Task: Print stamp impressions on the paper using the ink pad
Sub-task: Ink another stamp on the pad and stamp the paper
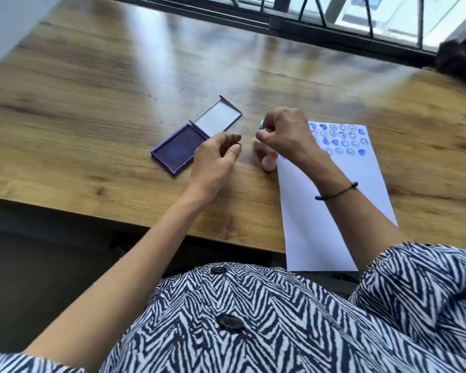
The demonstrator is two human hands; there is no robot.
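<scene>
A purple ink pad (178, 150) lies open on the wooden table (92, 117), its clear lid (220, 116) folded back. To its right a white paper (328, 211) carries rows of blue round impressions (342, 138) near its top edge. My right hand (285, 134) hovers at the paper's top-left corner, fingers closed on a small stamp with a teal end (261, 124). Pale pink stamps (268, 161) stand on the table just below that hand, blurred. My left hand (215, 157) floats beside the ink pad, fingers curled apart and holding nothing.
The table's front edge (145, 227) runs just before my body. A dark window frame with bars (334, 25) lines the far side. A dark fuzzy object (460, 60) sits at the far right corner. The paper's lower end overhangs the table edge.
</scene>
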